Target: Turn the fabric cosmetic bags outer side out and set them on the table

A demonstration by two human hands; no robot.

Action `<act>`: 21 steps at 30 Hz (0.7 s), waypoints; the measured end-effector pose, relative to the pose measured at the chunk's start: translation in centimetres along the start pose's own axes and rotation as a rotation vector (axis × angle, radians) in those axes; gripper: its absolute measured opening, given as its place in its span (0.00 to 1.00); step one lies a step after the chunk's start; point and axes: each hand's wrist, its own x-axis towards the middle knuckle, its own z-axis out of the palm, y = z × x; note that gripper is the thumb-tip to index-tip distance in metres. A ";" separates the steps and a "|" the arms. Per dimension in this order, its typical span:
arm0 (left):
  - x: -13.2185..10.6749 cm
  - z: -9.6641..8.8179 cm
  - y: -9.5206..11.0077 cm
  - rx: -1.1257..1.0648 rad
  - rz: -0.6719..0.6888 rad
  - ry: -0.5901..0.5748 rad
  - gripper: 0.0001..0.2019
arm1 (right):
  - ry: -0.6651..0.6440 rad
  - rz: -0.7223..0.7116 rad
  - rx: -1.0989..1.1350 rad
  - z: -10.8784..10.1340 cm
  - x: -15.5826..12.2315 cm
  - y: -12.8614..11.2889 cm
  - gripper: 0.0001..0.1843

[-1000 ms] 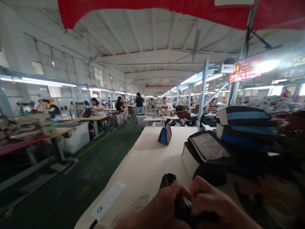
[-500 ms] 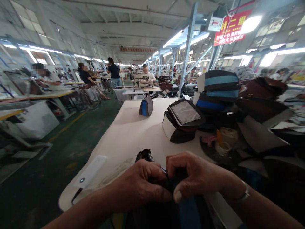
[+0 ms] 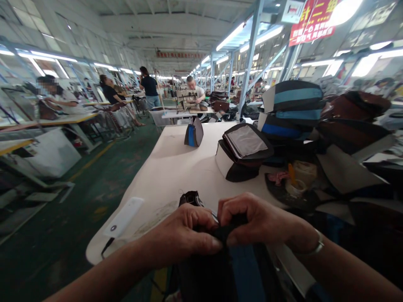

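Close in front of me is a dark fabric piece with a blue stripe (image 3: 247, 272), like the striped bag pieces on the table. My left hand (image 3: 192, 230) pinches its upper edge between thumb and curled fingers. Right beside it, my right hand (image 3: 252, 222) grips the same edge, thumb tip close to the left thumb. A bracelet circles the right wrist. Just beyond the left hand, a black part with a metal buckle-like piece (image 3: 190, 199) sticks up. What lies between the fingertips is hidden, and the lower part of the piece is very dark.
On the pale table (image 3: 151, 172) stand a small blue-striped piece (image 3: 193, 133) and a stack of dark pieces (image 3: 242, 155). Striped pieces (image 3: 292, 105) pile up at right, near a tub with a yellow handle (image 3: 294, 184). A white device (image 3: 124, 218) lies left. Several people work beyond.
The view has shifted slightly, so the table and pile sit a bit higher. Both hands stay on the fabric edge; the right thumb has moved up a little, closer to the left thumb.
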 end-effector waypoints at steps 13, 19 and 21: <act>-0.6 0.6 1.0 0.182 -0.033 0.064 0.17 | 0.019 0.107 0.051 1.3 0.0 -0.1 0.13; -0.3 0.3 1.3 0.245 -0.051 0.024 0.09 | 0.051 0.155 0.071 1.5 0.3 -0.1 0.08; -0.1 -0.1 1.1 0.273 -0.009 0.021 0.08 | 0.073 0.163 0.091 1.5 0.3 0.0 0.07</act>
